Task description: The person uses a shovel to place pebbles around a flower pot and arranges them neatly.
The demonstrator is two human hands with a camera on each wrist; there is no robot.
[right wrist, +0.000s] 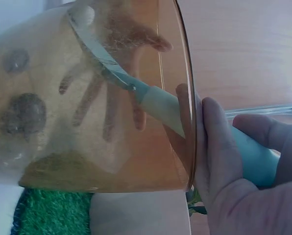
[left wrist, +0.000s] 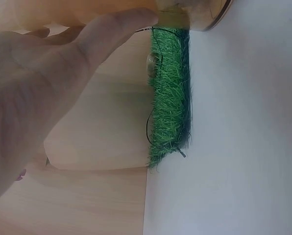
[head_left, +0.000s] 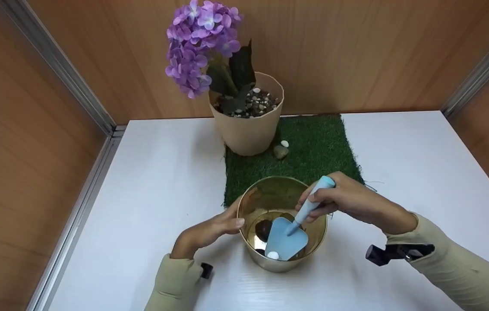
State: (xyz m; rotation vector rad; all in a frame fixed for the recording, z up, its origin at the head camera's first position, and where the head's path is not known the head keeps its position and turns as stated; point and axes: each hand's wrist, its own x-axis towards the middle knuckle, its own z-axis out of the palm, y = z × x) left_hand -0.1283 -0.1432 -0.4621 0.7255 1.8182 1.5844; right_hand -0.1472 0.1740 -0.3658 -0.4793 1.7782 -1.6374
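Observation:
An amber see-through bowl [head_left: 320,235] stands on the white table, with dark stones [head_left: 263,230] in it. My right hand [head_left: 348,198] grips the handle of a small light-blue trowel [head_left: 289,242], whose blade is tilted down inside the bowl. At the blade's tip is a white pebble [head_left: 272,255]. In the right wrist view the trowel [right wrist: 254,156] crosses the rim under my curled fingers. My left hand [head_left: 214,226] rests against the bowl's left side. Through the wall its fingers [right wrist: 109,107] look spread and fairly straight against the outside.
A beige pot [head_left: 248,134] with purple flowers [head_left: 203,41] and small gravel stands behind the bowl, partly on a green turf mat [head_left: 322,147]. Beside it lie a grey stone [head_left: 280,151] and a white pebble [head_left: 284,143]. Wooden panels [head_left: 356,56] enclose the back and sides.

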